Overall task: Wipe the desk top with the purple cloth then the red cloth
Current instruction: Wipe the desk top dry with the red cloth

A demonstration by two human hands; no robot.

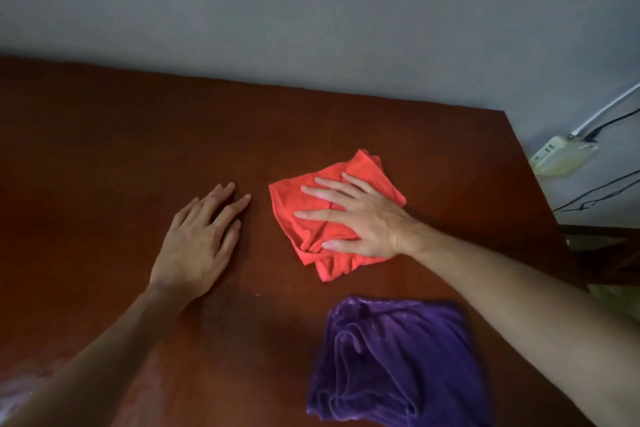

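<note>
The folded red cloth (367, 170) lies on the dark brown desk top (138, 135), right of centre. My right hand (360, 218) rests flat on the red cloth with its fingers spread, pressing it to the wood. My left hand (201, 236) lies flat on the bare desk just left of the cloth, holding nothing. The purple cloth (391, 360) sits crumpled near the desk's front edge, under my right forearm and apart from both hands.
A grey wall runs behind the desk. The desk's right edge drops away at the far right, where a pale power strip (561, 156) with a white cable and black wires lies on the floor.
</note>
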